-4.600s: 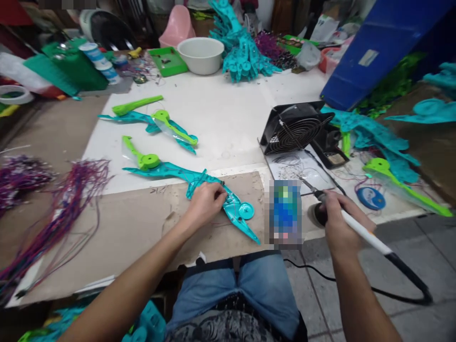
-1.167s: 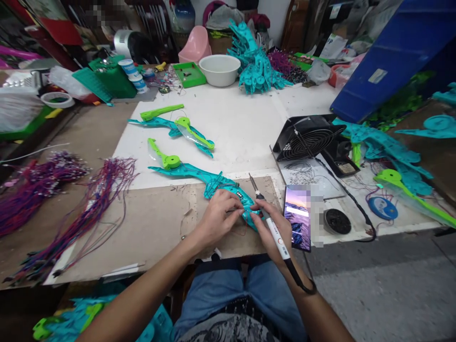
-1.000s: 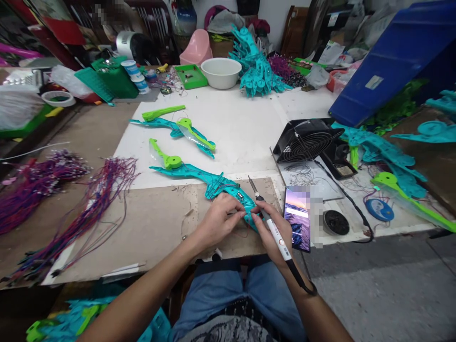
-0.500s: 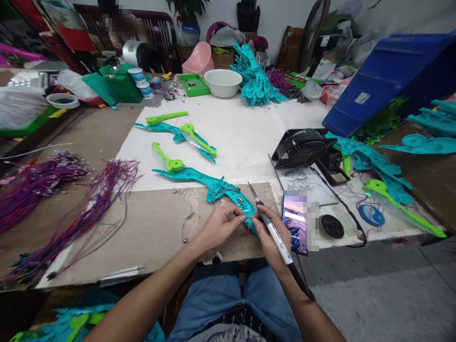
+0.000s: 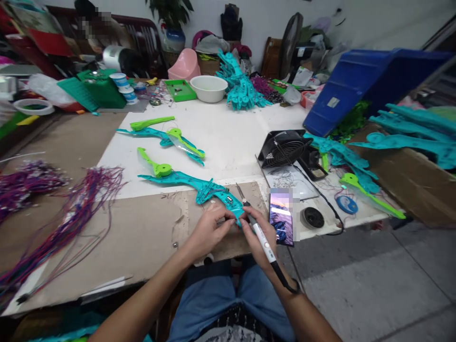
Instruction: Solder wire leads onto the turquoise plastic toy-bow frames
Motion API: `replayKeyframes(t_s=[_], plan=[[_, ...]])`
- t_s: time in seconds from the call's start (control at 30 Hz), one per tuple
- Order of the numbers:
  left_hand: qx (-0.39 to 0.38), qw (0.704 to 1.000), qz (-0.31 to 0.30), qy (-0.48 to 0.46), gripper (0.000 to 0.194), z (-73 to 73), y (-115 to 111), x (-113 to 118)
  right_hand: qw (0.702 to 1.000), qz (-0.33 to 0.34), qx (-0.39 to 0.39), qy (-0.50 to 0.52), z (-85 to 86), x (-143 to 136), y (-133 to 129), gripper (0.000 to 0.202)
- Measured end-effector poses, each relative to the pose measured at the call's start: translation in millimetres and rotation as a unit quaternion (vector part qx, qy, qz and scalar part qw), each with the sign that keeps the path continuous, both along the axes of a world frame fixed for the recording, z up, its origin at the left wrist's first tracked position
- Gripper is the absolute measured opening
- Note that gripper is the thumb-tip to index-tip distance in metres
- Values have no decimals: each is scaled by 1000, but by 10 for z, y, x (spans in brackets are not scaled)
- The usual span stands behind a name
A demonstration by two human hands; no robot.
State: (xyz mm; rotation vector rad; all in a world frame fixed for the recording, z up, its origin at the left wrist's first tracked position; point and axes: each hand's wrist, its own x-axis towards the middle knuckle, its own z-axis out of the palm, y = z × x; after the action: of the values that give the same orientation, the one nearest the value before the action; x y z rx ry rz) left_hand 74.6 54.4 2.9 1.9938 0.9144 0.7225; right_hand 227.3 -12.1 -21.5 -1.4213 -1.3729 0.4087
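A long turquoise plastic part [image 5: 183, 178] lies on the brown board at the table's near side, with a small switch-like piece and thin wires on it. At its near end my left hand [image 5: 210, 228] is closed in a pinch on a thin wire, mostly hidden by the fingertips. My right hand [image 5: 258, 232] grips a white and grey soldering iron [image 5: 264, 241], its metal tip pointing up and away over the board. The right thumb and finger meet close to the left fingertips at the part's end. A lime green piece [image 5: 160, 169] rests against the part's far end.
Bundles of purple and red wires [image 5: 85, 204] lie at left. Right of my hands are a phone [image 5: 281, 216], a round black tin [image 5: 313, 217], a solder spool [image 5: 346, 204] and a black fan [image 5: 283, 148]. Behind stand a white basin [image 5: 209, 89] and a blue bin [image 5: 342, 90].
The view has turned slightly to the right, so things sit further left. Both hands stay at the turquoise part's near end, the fingertips shifting only a little; the soldering iron is still held.
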Motion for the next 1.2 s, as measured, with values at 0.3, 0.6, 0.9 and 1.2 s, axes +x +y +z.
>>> replayKeyframes(t_s=[0.3, 0.6, 0.9, 1.2], plan=[[67, 998, -10, 17, 14, -123, -60, -85, 997, 25, 55, -56, -70, -31, -69, 27], [93, 994, 16, 52, 15, -173, -138, -154, 993, 33, 78, -78, -105, -66, -82, 30], [108, 993, 20, 54, 16, -220, -231, -184, 990, 55, 89, -92, -131, -74, -128, 29], [140, 987, 26, 69, 20, -259, -315, -218, 989, 73, 90, -93, -123, -72, -180, 28]])
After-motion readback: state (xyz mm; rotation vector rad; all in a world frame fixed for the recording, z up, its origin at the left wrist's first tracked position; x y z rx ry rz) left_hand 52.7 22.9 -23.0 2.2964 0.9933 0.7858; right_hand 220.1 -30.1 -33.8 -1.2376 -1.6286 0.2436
